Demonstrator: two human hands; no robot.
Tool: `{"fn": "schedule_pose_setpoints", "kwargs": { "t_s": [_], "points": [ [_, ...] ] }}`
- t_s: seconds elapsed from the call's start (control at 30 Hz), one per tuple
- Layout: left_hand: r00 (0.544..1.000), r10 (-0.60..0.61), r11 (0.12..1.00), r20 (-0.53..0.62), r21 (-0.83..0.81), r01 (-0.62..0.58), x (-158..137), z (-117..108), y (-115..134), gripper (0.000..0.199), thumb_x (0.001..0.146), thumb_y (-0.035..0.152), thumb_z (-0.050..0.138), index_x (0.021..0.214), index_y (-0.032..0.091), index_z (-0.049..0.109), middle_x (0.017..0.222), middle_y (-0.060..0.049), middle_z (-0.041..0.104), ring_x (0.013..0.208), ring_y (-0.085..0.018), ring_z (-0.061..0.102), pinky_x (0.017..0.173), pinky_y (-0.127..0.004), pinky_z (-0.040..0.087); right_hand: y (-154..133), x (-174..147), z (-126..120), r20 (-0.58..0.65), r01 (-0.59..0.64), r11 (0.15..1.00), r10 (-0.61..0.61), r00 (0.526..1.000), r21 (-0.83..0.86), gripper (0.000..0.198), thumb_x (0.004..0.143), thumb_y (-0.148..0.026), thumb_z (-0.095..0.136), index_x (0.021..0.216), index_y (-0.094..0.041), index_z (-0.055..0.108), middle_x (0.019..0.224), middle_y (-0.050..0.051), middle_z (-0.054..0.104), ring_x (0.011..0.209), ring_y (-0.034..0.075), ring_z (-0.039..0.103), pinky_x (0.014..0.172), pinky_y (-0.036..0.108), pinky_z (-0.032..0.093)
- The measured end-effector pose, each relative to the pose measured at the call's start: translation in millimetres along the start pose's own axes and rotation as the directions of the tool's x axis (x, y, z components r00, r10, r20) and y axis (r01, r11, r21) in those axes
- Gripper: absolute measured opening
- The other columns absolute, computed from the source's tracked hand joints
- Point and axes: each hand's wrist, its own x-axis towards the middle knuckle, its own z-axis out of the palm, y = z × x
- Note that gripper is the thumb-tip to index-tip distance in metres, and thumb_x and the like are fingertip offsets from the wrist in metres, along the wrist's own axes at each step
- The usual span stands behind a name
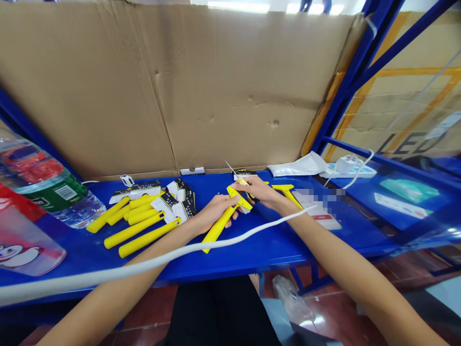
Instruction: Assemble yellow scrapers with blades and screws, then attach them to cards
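My left hand point(215, 211) is closed round a yellow scraper point(216, 229), gripping it just under its wide head. The scraper's handle slants down toward the shelf's front edge. Beside that head, my right hand point(258, 191) is wrapped on what looks like a screwdriver point(242, 181) with a yellow-and-black handle. Its thin metal shaft points up and left, away from the scraper. To the right of my right hand lies another yellow scraper point(286, 192), partly hidden by the wrist. Left of my hands, several yellow handles point(149, 235) lie in a pile with black-and-white cards point(183, 210) attached.
A white cable point(216, 244) crosses in front of both forearms. A large water bottle point(54, 185) and a plastic cup point(30, 245) stand at left. Cardboard point(216, 86) backs the blue shelf point(248, 254). At right are a white packet point(298, 165) and a power strip point(355, 170).
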Motion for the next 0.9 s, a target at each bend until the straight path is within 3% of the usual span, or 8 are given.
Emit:
{"fn": "schedule_pose_setpoints", "kwargs": {
  "t_s": [0.33,0.53,0.73,0.9],
  "points": [
    [0.999,-0.042,0.997,-0.025,0.062,0.043,-4.4,6.0,5.7,0.041,0.098,0.051,0.083,0.094,0.010,0.075,0.064,-0.003,0.067,0.042,-0.010,0.051,0.037,-0.021,0.038,3.2,6.1,-7.8,-0.111,0.080,0.995,-0.086,0.990,-0.061,0.051,0.081,-0.070,0.085,0.087,-0.021,0.068,0.074,-0.002,0.065,0.052,0.011,0.049,0.037,0.024,0.040],
    [0.998,-0.056,0.995,-0.018,0.083,0.058,-7.0,9.1,9.5,0.039,0.101,0.049,0.079,0.094,0.011,0.075,0.064,-0.003,0.068,0.042,-0.010,0.051,0.036,-0.021,0.036,-0.8,1.6,-8.5,-0.079,0.136,0.979,-0.149,0.986,-0.149,0.049,0.081,-0.068,0.085,0.087,-0.021,0.074,0.067,-0.003,0.061,0.052,0.012,0.049,0.041,0.025,0.037],
    [0.999,-0.021,0.999,-0.035,0.043,0.022,-5.0,9.4,6.1,0.032,0.102,0.042,0.077,0.093,0.011,0.073,0.075,-0.007,0.073,0.045,-0.009,0.052,0.036,-0.021,0.040,-3.3,-0.8,0.7,-0.128,0.203,0.961,-0.229,0.965,-0.188,0.051,0.078,-0.068,0.087,0.078,-0.020,0.070,0.069,-0.003,0.058,0.064,0.013,0.046,0.054,0.027,0.035],
    [0.999,0.050,0.998,-0.015,0.036,-0.049,-3.0,5.6,1.0,0.047,0.096,0.054,0.083,0.089,0.009,0.074,0.070,-0.006,0.069,0.044,-0.010,0.053,0.037,-0.022,0.041,-1.5,-0.7,10.3,-0.172,0.225,0.963,-0.249,0.953,-0.147,0.057,0.078,-0.073,0.084,0.072,-0.021,0.061,0.069,-0.004,0.053,0.066,0.013,0.043,0.059,0.028,0.037]
  ]
}}
